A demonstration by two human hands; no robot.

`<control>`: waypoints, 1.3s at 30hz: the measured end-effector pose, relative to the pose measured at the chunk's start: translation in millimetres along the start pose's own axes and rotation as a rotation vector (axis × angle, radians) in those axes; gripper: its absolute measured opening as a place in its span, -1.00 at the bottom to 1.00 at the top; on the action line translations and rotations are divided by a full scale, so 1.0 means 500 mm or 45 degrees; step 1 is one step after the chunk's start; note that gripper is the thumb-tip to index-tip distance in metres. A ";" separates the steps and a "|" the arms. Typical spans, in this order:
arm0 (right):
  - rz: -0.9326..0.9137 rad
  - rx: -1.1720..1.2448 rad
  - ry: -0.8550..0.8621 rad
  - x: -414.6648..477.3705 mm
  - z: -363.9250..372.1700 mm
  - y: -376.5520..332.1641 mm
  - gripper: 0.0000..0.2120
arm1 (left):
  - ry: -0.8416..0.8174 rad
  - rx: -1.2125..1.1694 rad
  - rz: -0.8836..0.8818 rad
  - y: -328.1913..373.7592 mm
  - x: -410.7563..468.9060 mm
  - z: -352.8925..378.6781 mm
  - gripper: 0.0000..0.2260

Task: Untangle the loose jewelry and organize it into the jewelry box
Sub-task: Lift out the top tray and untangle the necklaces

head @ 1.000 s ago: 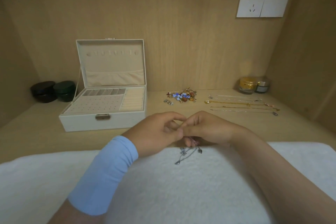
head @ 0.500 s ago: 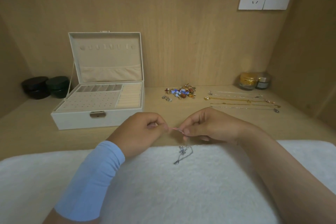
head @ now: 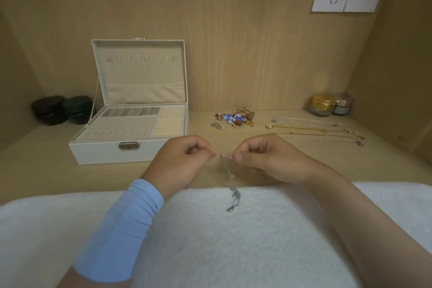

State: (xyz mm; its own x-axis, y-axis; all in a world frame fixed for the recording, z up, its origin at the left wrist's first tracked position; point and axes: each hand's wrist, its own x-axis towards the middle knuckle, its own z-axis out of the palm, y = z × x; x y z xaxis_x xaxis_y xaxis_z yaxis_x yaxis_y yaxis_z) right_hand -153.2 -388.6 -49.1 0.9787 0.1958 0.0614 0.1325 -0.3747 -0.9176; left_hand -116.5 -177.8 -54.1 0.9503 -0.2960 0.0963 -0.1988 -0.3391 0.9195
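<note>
Over the towel [head: 233, 248], our left hand [head: 180, 162] and right hand [head: 268, 159] each pinch the chain [head: 234, 197], fingers curled, now farther apart than a second ago; its tail trails onto the towel. Behind, the jewelry box [head: 112, 152] stands open.

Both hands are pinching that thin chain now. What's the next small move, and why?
Probably ease the left hand and right hand slightly apart. Both pinch a short pink stretch of the chain, while its silver end lies on the white towel, so a gentle spread should show whether any knot remains.
</note>
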 end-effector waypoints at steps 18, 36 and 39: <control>0.011 0.212 -0.066 0.001 -0.002 -0.003 -0.86 | -0.232 0.187 0.062 -0.007 -0.014 -0.013 -0.88; 0.121 -0.094 0.204 -0.004 0.057 -0.060 -0.82 | -0.134 -0.034 0.182 -0.004 -0.013 -0.007 -0.84; 0.159 0.003 0.289 0.004 0.064 -0.053 -0.84 | -0.116 -0.010 0.179 -0.006 -0.012 -0.006 -0.86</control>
State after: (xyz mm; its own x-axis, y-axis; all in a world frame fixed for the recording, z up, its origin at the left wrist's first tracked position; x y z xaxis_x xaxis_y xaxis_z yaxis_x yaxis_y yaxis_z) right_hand -160.1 -349.0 -37.1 0.9976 -0.0600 0.0340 0.0086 -0.3810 -0.9245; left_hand -121.1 -172.3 -56.4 0.8877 -0.4197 0.1894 -0.3258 -0.2819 0.9024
